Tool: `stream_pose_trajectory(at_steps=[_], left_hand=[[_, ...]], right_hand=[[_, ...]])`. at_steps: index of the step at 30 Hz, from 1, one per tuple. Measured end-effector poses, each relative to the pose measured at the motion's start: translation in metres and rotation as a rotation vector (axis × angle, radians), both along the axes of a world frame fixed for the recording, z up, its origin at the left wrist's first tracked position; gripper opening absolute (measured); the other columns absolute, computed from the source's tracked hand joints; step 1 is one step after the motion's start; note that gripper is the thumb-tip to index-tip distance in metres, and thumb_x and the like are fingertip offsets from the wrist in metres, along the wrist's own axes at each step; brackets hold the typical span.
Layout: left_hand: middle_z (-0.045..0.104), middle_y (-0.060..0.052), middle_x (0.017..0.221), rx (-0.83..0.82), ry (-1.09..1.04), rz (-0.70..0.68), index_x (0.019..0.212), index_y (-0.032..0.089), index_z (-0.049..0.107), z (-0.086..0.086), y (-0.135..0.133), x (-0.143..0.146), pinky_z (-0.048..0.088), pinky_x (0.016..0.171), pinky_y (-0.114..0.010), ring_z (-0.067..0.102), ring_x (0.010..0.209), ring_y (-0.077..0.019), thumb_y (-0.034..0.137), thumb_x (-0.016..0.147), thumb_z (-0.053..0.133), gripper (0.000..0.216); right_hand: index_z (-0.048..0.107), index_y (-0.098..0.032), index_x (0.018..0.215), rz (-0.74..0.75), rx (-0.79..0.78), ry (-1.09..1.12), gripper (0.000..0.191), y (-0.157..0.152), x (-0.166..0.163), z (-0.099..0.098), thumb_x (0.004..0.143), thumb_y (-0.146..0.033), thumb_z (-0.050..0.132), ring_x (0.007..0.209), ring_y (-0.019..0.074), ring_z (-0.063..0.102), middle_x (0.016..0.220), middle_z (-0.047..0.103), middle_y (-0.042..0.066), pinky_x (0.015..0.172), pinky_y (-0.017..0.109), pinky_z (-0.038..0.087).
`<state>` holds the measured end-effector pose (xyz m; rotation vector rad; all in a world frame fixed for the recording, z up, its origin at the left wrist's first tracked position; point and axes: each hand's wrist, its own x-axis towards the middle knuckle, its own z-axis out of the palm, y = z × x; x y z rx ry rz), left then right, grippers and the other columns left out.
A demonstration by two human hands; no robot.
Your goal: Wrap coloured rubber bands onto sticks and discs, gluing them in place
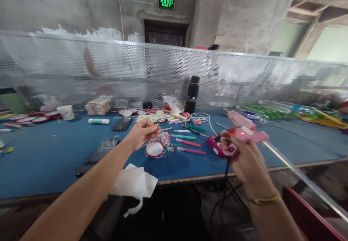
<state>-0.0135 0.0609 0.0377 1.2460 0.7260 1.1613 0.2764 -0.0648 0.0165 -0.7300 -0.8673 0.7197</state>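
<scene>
Above tabletop (pixel 54 157), pink plastic glue gun (pixel 252 135)

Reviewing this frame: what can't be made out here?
Head view only.
- Left hand: fingertips pinched; too small to tell whether they grip the thin wooden stick.
- Pink plastic glue gun: grip hidden by the right hand.
- Flat dark object on the blue table: pixelated.
- Behind the perforated metal screen: only vague shapes.
</scene>
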Motion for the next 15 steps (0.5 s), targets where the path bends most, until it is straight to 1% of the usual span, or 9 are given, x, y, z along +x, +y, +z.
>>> stream_pose_trajectory(at_steps=[2,3,5,6,7,8,9,11,15], left_hand=[[0.074,-0.005,0.079,0.010,0.047,-0.021,0.069,0.014,0.053,-0.001,-0.001,0.000,0.057,0.060,-0.020,0.071,0.066,-0.0123,0.016,0.065,0.082,0.029],[0.074,-0.005,0.079,0.020,0.075,-0.035,0.069,0.014,0.053,-0.002,-0.001,0.000,0.057,0.060,-0.020,0.071,0.066,-0.0132,0.017,0.066,0.082,0.030],[0.074,-0.006,0.077,0.042,0.130,-0.061,0.072,0.016,0.052,-0.002,-0.003,0.002,0.058,0.061,-0.023,0.072,0.068,-0.0155,0.020,0.066,0.083,0.031],[0.074,-0.006,0.077,0.054,0.155,-0.073,0.075,0.016,0.052,-0.002,-0.005,0.002,0.058,0.061,-0.024,0.073,0.069,-0.0164,0.021,0.066,0.083,0.032],[0.075,-0.005,0.077,0.066,0.176,-0.085,0.078,0.017,0.052,-0.002,-0.006,0.003,0.058,0.062,-0.024,0.073,0.070,-0.0170,0.022,0.067,0.083,0.033],[0.075,-0.005,0.077,0.078,0.193,-0.097,0.081,0.017,0.052,-0.002,-0.008,0.004,0.058,0.062,-0.025,0.073,0.070,-0.0173,0.024,0.067,0.083,0.035],[0.075,-0.005,0.076,0.091,0.205,-0.107,0.084,0.018,0.052,-0.001,-0.009,0.005,0.058,0.063,-0.025,0.073,0.070,-0.0173,0.025,0.067,0.084,0.037],[0.075,-0.003,0.073,0.121,0.229,-0.131,0.086,0.018,0.052,-0.001,-0.011,0.007,0.058,0.064,-0.026,0.073,0.069,-0.0170,0.027,0.066,0.085,0.040],[0.073,-0.002,0.068,0.178,0.263,-0.187,0.082,0.016,0.054,-0.002,-0.015,0.010,0.057,0.065,-0.026,0.072,0.067,-0.0164,0.030,0.065,0.086,0.039]], right_hand=[[0.063,-0.019,0.090,0.076,-0.014,-0.024,0.030,0.005,-0.031,-0.003,0.070,-0.037,0.077,0.055,0.0073,0.047,0.082,0.063,0.001,0.047,0.021,0.032],[0.062,-0.019,0.090,0.095,-0.017,-0.054,0.029,0.010,-0.045,-0.005,0.072,-0.038,0.076,0.054,0.0070,0.045,0.077,0.062,0.000,0.046,0.021,0.031],[0.061,-0.019,0.087,0.099,-0.054,-0.116,0.027,0.021,-0.068,-0.006,0.074,-0.038,0.076,0.052,0.0074,0.044,0.062,0.055,-0.004,0.046,0.021,0.032],[0.062,-0.019,0.088,0.104,-0.081,-0.153,0.026,0.027,-0.078,-0.006,0.075,-0.038,0.075,0.052,0.0082,0.045,0.058,0.052,-0.005,0.048,0.021,0.035],[0.062,-0.019,0.087,0.091,-0.104,-0.187,0.026,0.033,-0.087,-0.005,0.074,-0.038,0.075,0.051,0.0091,0.047,0.058,0.053,-0.005,0.048,0.022,0.037],[0.063,-0.019,0.087,0.079,-0.121,-0.225,0.027,0.039,-0.095,-0.004,0.073,-0.038,0.075,0.053,0.0099,0.049,0.062,0.057,-0.004,0.049,0.023,0.039],[0.064,-0.018,0.087,0.071,-0.122,-0.264,0.027,0.043,-0.102,-0.003,0.071,-0.038,0.075,0.055,0.0108,0.052,0.068,0.062,-0.002,0.050,0.024,0.042],[0.065,-0.018,0.085,0.058,-0.108,-0.318,0.027,0.050,-0.114,0.000,0.070,-0.037,0.075,0.056,0.0122,0.055,0.074,0.067,0.001,0.053,0.026,0.046],[0.065,-0.018,0.080,0.023,-0.093,-0.374,0.020,0.056,-0.126,0.000,0.071,-0.035,0.072,0.057,0.0143,0.058,0.070,0.068,0.001,0.055,0.028,0.050]])
